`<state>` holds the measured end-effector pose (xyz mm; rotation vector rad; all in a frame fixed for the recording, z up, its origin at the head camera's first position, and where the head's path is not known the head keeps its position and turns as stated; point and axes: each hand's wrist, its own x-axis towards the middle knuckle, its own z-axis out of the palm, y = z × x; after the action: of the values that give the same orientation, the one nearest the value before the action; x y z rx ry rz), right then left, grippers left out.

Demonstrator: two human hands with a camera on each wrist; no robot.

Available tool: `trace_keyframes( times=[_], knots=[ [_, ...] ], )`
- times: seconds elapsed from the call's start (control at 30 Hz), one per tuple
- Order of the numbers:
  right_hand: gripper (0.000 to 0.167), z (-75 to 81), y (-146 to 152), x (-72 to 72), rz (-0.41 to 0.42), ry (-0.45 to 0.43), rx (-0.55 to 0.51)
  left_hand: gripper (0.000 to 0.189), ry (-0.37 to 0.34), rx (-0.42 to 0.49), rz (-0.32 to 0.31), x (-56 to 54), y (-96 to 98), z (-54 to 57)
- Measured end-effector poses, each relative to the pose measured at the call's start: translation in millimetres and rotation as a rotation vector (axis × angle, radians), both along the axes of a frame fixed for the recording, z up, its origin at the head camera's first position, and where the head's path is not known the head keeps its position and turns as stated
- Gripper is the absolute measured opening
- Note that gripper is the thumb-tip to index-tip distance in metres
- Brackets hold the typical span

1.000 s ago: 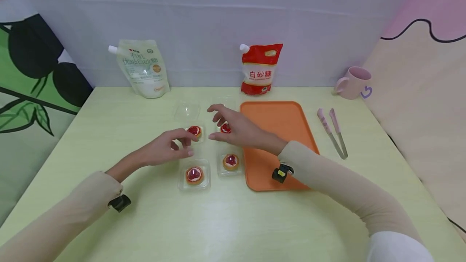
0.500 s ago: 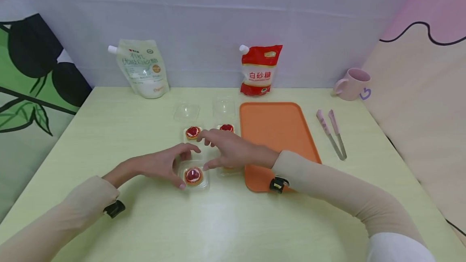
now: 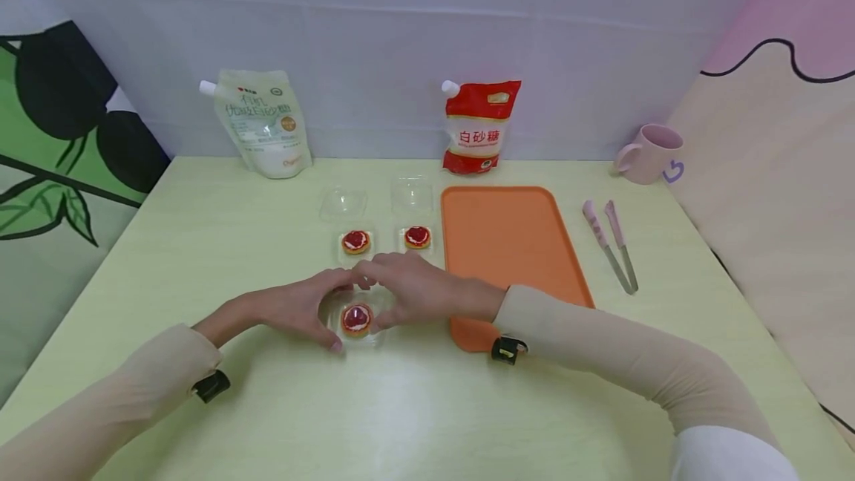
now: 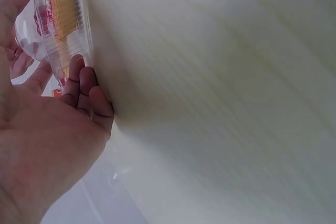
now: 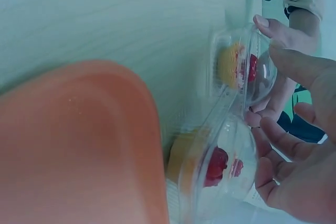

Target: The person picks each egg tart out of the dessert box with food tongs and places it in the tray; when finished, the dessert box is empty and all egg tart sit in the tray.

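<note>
A lidded clear plastic tart box (image 3: 356, 344) sits nearest on the table, with a red-topped tart (image 3: 356, 319) under its domed lid. My left hand (image 3: 287, 306) grips its left side, thumb toward me and fingers at the far side; the left wrist view shows the box (image 4: 79, 19) close up. Around the right side curls my right hand (image 3: 421, 288), thumb beside the dome and index finger at the far edge. A second lidded tart box (image 5: 231, 187), below the right hand in the right wrist view, is hidden by that hand in the head view.
Two tarts (image 3: 356, 242) lie farther back in boxes whose clear lids (image 3: 412, 195) are open. An orange tray (image 3: 508, 228) lies right of them. Beyond are tongs (image 3: 611, 247) and a pink mug (image 3: 651, 153). A red sugar pouch (image 3: 479, 128) and a pale pouch (image 3: 263, 128) stand behind.
Both hands have come down from the far left tart toward me and closed in around the near left box. The two far boxes are now uncovered to view.
</note>
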<state>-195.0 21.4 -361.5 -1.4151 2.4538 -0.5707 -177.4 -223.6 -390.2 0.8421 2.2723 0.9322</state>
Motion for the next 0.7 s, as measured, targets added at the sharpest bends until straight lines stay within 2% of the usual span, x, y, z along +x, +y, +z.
trace_keyframes(
  times=[0.13, 0.33, 0.7],
  knots=[
    [0.067, -2.1, -2, 3.2, 0.008, 0.039, 0.033, 0.089, 0.02, -0.03, 0.033, 0.3, -2.4, -2.8],
    [0.07, -4.7, -6, 7.0, -0.019, 0.095, 0.091, 0.074, 0.101, -0.033, 0.078, 0.4, -3.5, -10.7],
    [0.068, -8.0, -8, 9.8, -0.059, 0.106, 0.112, 0.084, 0.13, 0.01, 0.178, 5.5, -3.1, -18.8]
  ],
)
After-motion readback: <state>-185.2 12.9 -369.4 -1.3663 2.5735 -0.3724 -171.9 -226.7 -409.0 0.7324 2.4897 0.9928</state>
